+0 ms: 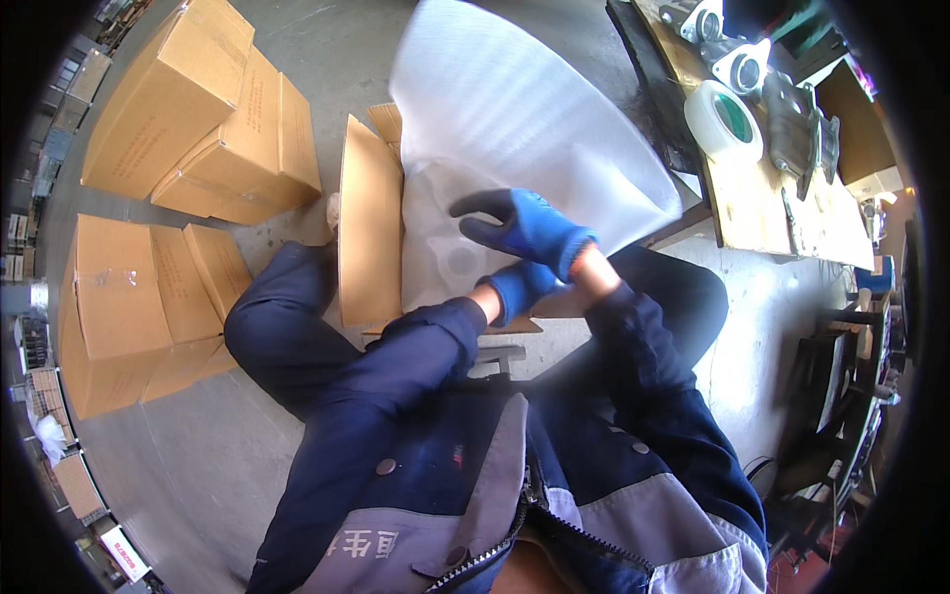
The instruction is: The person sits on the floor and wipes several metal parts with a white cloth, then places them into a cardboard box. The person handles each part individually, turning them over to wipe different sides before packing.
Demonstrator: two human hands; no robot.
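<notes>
In front of me stands an open cardboard box (371, 238) with its left flap raised. A translucent white foam sheet (515, 99) spreads out of it and fans up toward the far side. Faint rounded shapes show through the sheet inside the box. My right hand (524, 228), in a blue glove with dark fingertips, is over the sheet, its fingers apart and pointing left, with nothing seen in them. My left hand (522, 287), gloved alike, crosses beneath the right wrist. Its fingers are hidden there, so its hold on the sheet cannot be made out.
Closed cardboard boxes (119, 297) stand on the floor at the left, with more boxes (183, 109) farther off. At the right, a wooden workbench (742, 208) bears a roll of tape (722, 121) and several grey metal castings (792, 124). Dark metal racking (831, 396) stands at the lower right.
</notes>
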